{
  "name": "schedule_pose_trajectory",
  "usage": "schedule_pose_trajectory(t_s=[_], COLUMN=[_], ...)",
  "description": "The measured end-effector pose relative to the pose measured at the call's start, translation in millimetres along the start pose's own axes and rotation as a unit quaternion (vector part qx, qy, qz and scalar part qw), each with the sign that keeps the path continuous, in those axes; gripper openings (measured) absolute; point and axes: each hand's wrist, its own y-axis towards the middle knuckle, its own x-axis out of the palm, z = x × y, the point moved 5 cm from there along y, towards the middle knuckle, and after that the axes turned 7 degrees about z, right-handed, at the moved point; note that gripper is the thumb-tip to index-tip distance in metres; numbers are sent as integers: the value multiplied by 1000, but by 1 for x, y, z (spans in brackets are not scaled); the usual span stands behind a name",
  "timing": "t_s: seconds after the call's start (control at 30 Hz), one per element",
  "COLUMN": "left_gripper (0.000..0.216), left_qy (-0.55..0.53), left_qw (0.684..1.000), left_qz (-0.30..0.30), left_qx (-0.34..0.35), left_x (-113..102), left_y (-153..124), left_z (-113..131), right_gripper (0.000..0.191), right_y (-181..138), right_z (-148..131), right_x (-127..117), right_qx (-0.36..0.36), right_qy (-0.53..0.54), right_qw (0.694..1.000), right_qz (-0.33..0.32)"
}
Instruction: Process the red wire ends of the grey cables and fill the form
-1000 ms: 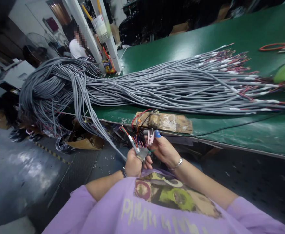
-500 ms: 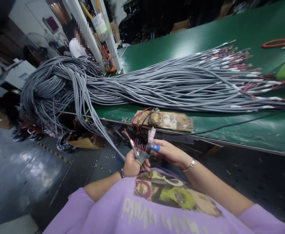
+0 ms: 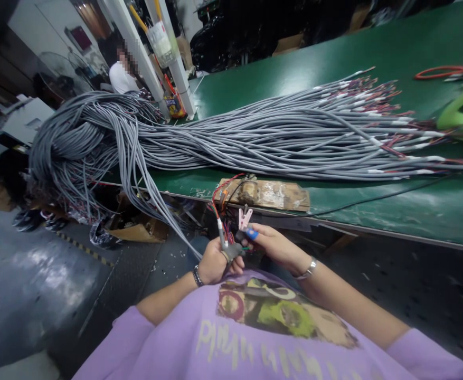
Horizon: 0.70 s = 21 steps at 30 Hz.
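Observation:
My left hand (image 3: 214,261) is closed around the ends of several grey cables (image 3: 176,224), close to my lap. One cable end (image 3: 221,232) stands up from it, with a white band and red, green and other thin coloured wires fanning from its tip. More thin coloured wires (image 3: 228,232) bunch between my two hands. A pink clothes peg (image 3: 245,217) sticks up at the fingertips of my right hand (image 3: 268,241), which is pinched. Blue tape (image 3: 252,234) wraps my right thumb, and dark grey coverings show on fingertips. A green wire shows between the hands, its end hidden.
A thick bundle of grey cables (image 3: 255,137) lies along the green table (image 3: 314,58), hanging over its left end. At the front edge sits a taped wooden board (image 3: 279,195) with wires. White posts (image 3: 171,63) rise behind; a person (image 3: 122,78) is beyond.
The pink clothes peg has turned so that its V-shaped legs show. The upright cable end in my left hand has swung more vertical, and the view has shifted slightly.

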Motion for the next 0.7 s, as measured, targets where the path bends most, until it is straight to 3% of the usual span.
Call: schedule_pose_trajectory(t_s=[0.13, 0.37, 0.53, 0.7], left_gripper=[59, 56, 56, 56], left_qy=[-27, -21, 23, -13], left_qw=[998, 999, 1000, 998], left_qz=[49, 39, -6, 39], left_qx=[17, 7, 16, 41], left_x=[-3, 1, -1, -6], left_y=[3, 4, 2, 5], left_z=[-2, -3, -8, -11], right_gripper=[43, 42, 43, 40], right_y=[-10, -13, -9, -9], right_z=[4, 0, -4, -8], right_x=[3, 17, 26, 38], right_qx=[9, -58, -39, -33], right_qy=[38, -4, 7, 55], right_qw=[999, 997, 999, 998], right_qz=[-6, 58, 25, 5])
